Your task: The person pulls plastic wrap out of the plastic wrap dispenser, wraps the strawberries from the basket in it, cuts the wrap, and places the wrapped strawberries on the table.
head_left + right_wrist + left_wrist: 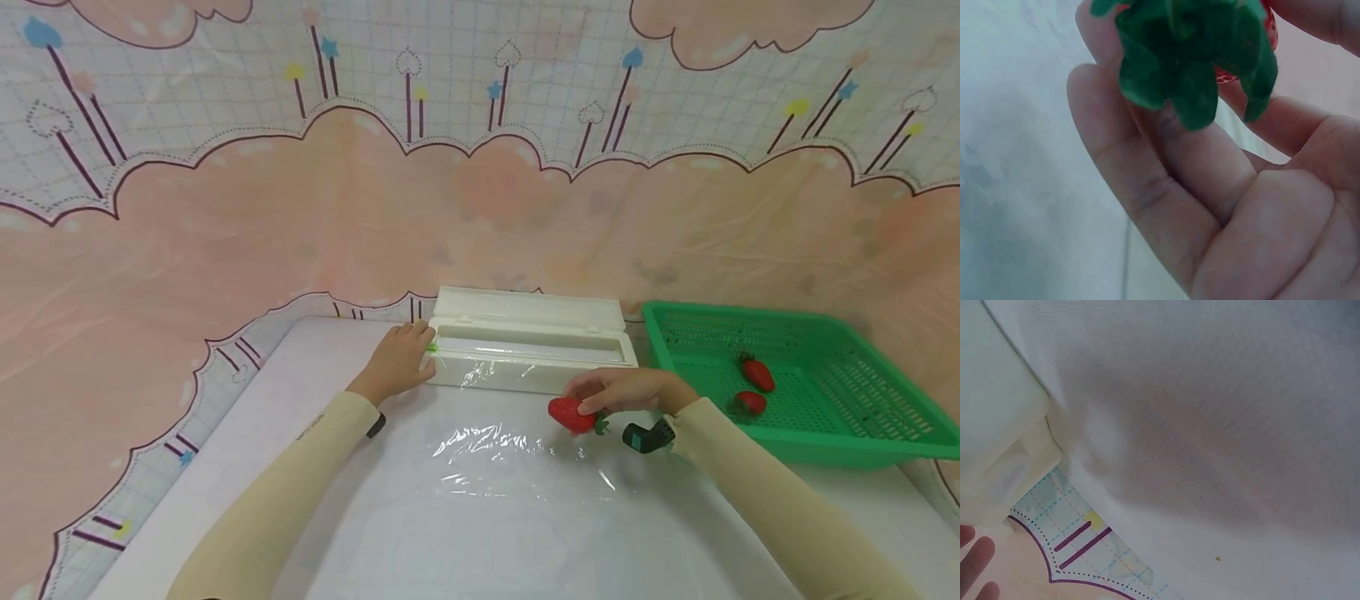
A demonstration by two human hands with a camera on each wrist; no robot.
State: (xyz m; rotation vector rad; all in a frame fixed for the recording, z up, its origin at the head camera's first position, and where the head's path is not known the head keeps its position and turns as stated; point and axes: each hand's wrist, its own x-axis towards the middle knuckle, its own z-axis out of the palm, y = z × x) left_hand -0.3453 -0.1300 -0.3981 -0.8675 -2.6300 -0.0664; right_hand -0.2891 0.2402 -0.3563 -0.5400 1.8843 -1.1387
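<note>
A red strawberry (pixel 572 414) with green leaves is pinched between the thumb and fingers of my right hand (pixel 626 389), held low over a sheet of clear cling film (pixel 480 446). The right wrist view shows the strawberry's green leaves (pixel 1191 62) above the curled fingers. The film runs forward out of a long white cling film box (pixel 517 377), whose lid (pixel 528 308) stands raised at the back. My left hand (pixel 397 358) grips the box's left end, thumb at the front and fingers near the top, beside a small bright green piece (pixel 431 346).
A green plastic basket (pixel 810 446) sits to the right of the box, with two more strawberries lying in it, one farther back (pixel 759 375) and one nearer (pixel 750 403). Behind the white tabletop (pixel 420 558) hangs a patterned pink cloth (pixel 480 225).
</note>
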